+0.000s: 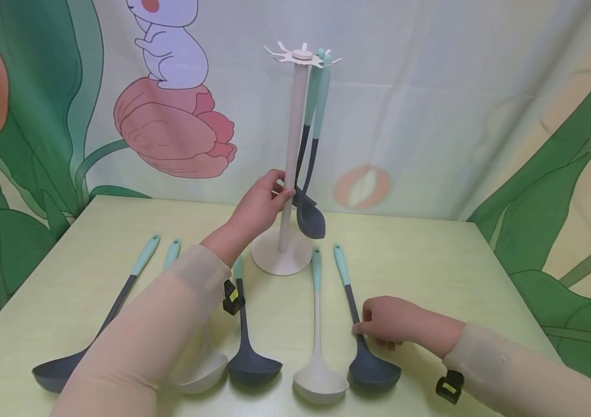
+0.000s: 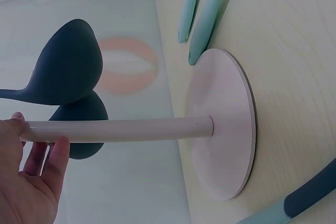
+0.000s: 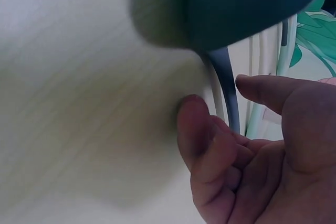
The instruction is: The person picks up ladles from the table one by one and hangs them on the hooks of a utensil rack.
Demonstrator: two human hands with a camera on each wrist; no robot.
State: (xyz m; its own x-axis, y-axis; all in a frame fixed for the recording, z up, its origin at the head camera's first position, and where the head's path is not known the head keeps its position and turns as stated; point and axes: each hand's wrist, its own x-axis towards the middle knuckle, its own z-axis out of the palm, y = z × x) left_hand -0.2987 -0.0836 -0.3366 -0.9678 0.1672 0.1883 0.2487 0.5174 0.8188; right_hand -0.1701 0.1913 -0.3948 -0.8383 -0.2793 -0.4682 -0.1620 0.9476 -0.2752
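My left hand [image 1: 261, 200] grips the pole of a pale pink utensil stand [image 1: 291, 145], thumb and fingers on either side of it. Two mint-handled utensils [image 1: 321, 110] with dark rounded heads hang from the stand's hooked top, their heads close beside that hand. Lower right, my right hand [image 1: 391, 319] holds a dark ladle [image 1: 373, 370] by its stem, just above the bowl. In the right wrist view the ladle's stem [image 3: 227, 87] runs between the thumb and the curled fingers [image 3: 210, 156], with the bowl right over the table.
On the pale table [image 1: 430, 260] lie another white ladle [image 1: 321, 379], a dark ladle [image 1: 254, 365], a white ladle [image 1: 204, 373] partly under the left sleeve and a dark ladle [image 1: 61, 370] at far left. A printed curtain [image 1: 420, 116] hangs behind.
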